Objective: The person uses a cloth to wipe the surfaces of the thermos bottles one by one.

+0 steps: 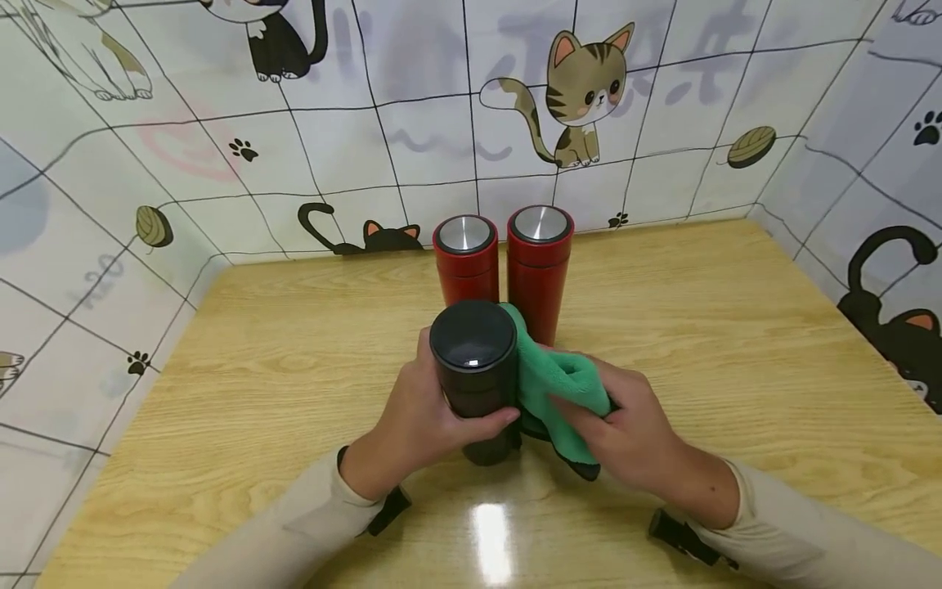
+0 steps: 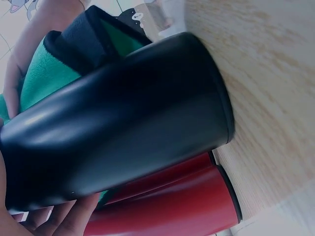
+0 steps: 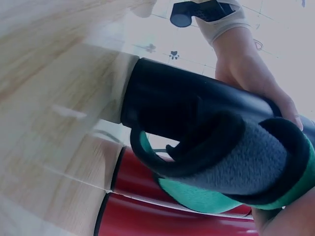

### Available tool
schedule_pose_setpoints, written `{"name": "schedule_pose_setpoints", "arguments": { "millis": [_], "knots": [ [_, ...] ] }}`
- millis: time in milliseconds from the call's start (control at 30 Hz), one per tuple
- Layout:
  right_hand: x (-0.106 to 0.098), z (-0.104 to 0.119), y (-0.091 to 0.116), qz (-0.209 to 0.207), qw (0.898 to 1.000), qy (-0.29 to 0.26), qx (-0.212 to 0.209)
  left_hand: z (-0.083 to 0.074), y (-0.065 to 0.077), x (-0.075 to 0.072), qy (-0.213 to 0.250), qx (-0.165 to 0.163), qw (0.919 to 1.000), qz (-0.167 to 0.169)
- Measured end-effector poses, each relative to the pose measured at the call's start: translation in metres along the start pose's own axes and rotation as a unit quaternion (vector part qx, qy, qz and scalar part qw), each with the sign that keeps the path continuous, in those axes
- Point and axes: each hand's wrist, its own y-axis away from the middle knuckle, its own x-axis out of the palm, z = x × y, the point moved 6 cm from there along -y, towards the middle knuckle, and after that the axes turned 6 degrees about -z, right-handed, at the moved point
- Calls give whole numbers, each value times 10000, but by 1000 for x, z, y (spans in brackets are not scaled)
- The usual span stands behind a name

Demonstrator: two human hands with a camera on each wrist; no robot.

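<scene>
A black thermos flask [image 1: 474, 343] stands upright, or nearly so, gripped round its body by my left hand [image 1: 427, 409], the thumb across its front. My right hand [image 1: 633, 417] holds a folded green cloth [image 1: 562, 384] with a grey reverse and black edging. The cloth lies against the right side of the black flask. In the left wrist view the flask's smooth dark body [image 2: 123, 113] fills the middle, with the cloth [image 2: 49, 73] behind it. My left fingers [image 2: 74, 216] curl under the flask there. In the right wrist view the cloth [image 3: 236, 157] partly covers the flask [image 3: 182, 98].
Two red thermos flasks, a left one [image 1: 467, 262] and a right one [image 1: 540, 270], stand upright just behind the black flask, close together. They have silver-topped lids. The wooden table [image 1: 309, 327] meets cat-patterned walls [image 1: 427, 155] at the back and sides.
</scene>
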Motion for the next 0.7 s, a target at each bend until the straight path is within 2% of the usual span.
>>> {"name": "schedule_pose_setpoints", "arguments": {
  "millis": [133,267,467,533,700],
  "knots": [
    [2,0,0,202,9994,-255,124,-1,-1,1,20,23,10000,-3],
    [5,-4,0,421,9980,-228,415,-2,-2,0,11,127,9999,-95],
    [7,-15,4,578,9919,567,973,-1,-1,0,2,155,9998,-108],
    [7,-18,6,589,9895,815,1034,0,0,0,-4,115,9999,-101],
    [4,-17,6,387,9914,886,883,0,0,0,-6,57,9999,-92]
  ]
}}
